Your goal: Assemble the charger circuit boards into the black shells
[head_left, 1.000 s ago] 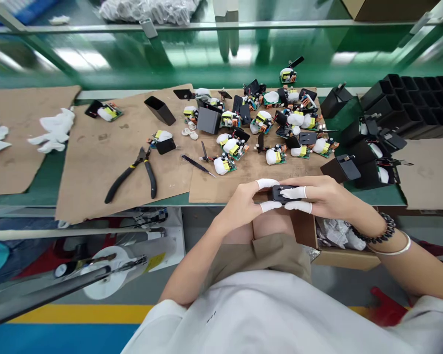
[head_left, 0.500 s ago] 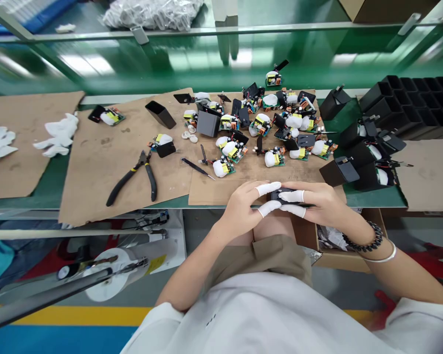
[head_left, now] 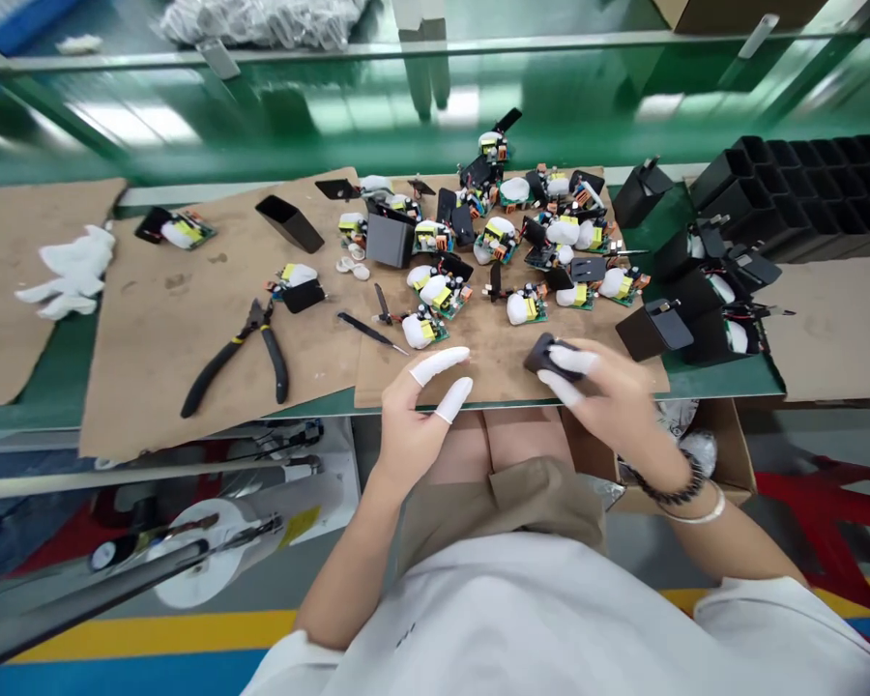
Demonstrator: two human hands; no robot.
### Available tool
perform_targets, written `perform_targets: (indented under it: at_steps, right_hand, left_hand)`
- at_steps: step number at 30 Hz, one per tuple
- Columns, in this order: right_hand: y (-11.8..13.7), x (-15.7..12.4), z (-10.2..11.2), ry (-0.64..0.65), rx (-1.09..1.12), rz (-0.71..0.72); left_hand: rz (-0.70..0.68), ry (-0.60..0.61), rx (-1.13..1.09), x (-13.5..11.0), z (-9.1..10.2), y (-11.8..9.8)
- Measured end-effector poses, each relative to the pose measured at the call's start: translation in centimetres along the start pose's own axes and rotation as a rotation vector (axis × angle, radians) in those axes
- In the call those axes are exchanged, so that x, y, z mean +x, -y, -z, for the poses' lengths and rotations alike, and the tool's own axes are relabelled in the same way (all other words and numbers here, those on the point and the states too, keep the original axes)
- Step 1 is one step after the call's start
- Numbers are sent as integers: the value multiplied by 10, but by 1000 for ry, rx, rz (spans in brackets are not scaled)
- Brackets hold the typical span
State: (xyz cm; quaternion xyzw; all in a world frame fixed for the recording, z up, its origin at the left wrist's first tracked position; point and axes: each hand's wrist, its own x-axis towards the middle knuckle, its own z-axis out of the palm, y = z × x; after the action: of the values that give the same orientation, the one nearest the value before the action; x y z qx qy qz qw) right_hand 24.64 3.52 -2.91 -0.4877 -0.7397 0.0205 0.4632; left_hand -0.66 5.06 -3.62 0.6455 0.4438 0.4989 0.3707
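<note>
My right hand (head_left: 613, 391) grips a black power adapter case (head_left: 541, 358) between its fingertips, at the near edge of the cardboard. White finger cots cover the thumb and index finger of each hand. My left hand (head_left: 415, 420) is apart from the case, its thumb and index finger spread with nothing between them. Beyond the hands lie several small circuit boards (head_left: 526, 305) with white filler, yellow tape and black end caps. A thin black screwdriver-like tool (head_left: 366, 330) rests on the cardboard ahead of my left hand.
Cutting pliers (head_left: 245, 348) lie spread on the left cardboard (head_left: 145, 367). An open black case (head_left: 290, 222) stands behind them. To the right are black cases with caps (head_left: 653, 331) and a block of open cases (head_left: 797, 193). White gloves (head_left: 72, 271) lie far left.
My left hand has let go of the black case and moved left. The right hand keeps hold of it, turned and slightly farther forward. The view has shifted a little.
</note>
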Motion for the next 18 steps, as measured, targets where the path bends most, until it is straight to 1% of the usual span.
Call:
perform_targets:
  at_steps: [1,3,5,6,7,8,10,11,12,13,14,16,17,18]
  right_hand:
    - [-1,-1,0,25,-1,-23]
    - [-3,-3,1,117,22,-65]
    - [-3,-3,4,190,79,-125]
    - [-1,-3,5,205,124,-173]
    - [2,-4,6,204,191,-248]
    - [6,-5,5,185,280,-352]
    - [17,-7,1,86,503,-614]
    - [23,-8,-3,16,616,-747]
    - [29,-10,-7,-51,715,-863]
    - [35,-12,-12,-106,797,-955]
    - [41,-13,-17,-145,862,-1019]
    - [51,-17,-25,-165,966,-1074]
    - [55,-20,-28,-154,1013,-1075]
    - [59,-22,-29,-136,1051,-1062]
  left_hand:
    - [-17,28,14,1,-3,-1]
    - [-52,110,30,5,-13,-2]
    - [-98,207,28,9,-26,-3]
    - [-115,250,22,11,-33,-3]
    - [-119,290,14,13,-39,-4]
    - [-103,328,-4,14,-45,-4]
    - [-28,382,-88,14,-53,-6]
    - [9,384,-144,12,-55,-7]
    - [28,362,-193,10,-57,-9]
    - [19,317,-223,8,-58,-11]
    - [-22,256,-225,5,-58,-13]
    - [-149,120,-163,-1,-58,-19]
    - [-200,66,-126,-3,-58,-22]
    - [-218,30,-102,-5,-58,-26]
